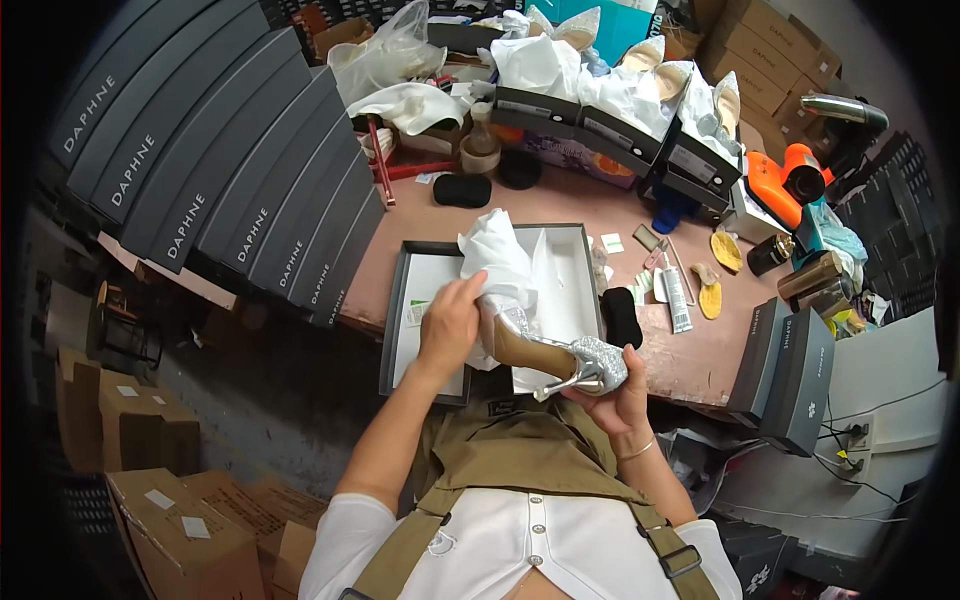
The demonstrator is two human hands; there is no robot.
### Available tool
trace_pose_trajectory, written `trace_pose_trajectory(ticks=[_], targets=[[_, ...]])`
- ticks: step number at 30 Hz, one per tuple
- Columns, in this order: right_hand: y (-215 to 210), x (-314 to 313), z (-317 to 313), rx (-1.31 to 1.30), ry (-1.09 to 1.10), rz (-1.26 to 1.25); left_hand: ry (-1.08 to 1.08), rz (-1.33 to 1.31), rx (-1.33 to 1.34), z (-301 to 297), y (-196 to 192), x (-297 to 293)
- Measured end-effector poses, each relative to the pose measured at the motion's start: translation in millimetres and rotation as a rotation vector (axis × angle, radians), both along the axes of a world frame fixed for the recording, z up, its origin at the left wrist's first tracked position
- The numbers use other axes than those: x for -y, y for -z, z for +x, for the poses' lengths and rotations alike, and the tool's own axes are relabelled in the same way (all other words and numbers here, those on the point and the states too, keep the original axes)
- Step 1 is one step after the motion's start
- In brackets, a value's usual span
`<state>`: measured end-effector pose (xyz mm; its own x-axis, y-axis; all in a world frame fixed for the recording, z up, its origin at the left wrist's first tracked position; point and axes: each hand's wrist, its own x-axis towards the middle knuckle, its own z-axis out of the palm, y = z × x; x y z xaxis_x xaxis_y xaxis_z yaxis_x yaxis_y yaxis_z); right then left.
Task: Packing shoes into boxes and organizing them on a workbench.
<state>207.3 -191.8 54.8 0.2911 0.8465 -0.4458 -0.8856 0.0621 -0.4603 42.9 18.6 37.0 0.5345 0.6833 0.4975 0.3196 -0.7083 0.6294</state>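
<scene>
Dark box lids (pixel 210 170) stacked at left; orange tool (pixel 775 185) at right; cardboard cartons (pixel 170 500) on floor.

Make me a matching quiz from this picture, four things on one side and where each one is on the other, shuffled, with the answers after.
Things:
1. glittery silver high-heeled shoe
2. white tissue paper
3. open shoe box
4. stack of dark grey box lids

Places:
A. leaning in a row at the table's left end
B. heel end in the right hand
C. stuffed in the shoe's front, under the left hand
D. flat on the table straight ahead of the person

Pairs: 1-B, 2-C, 3-D, 4-A
</scene>
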Motion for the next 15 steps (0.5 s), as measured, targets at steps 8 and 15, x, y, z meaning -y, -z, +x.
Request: trace_pose_trajectory(ticks=[8,15], targets=[[14,2,1,-0.367,0.101,0.286,0.192,-0.133,0.114,19,-45,6],[-12,-17,-47,0.048,0.261,0.258,0.407,-0.055,0.22,27,-103,80]])
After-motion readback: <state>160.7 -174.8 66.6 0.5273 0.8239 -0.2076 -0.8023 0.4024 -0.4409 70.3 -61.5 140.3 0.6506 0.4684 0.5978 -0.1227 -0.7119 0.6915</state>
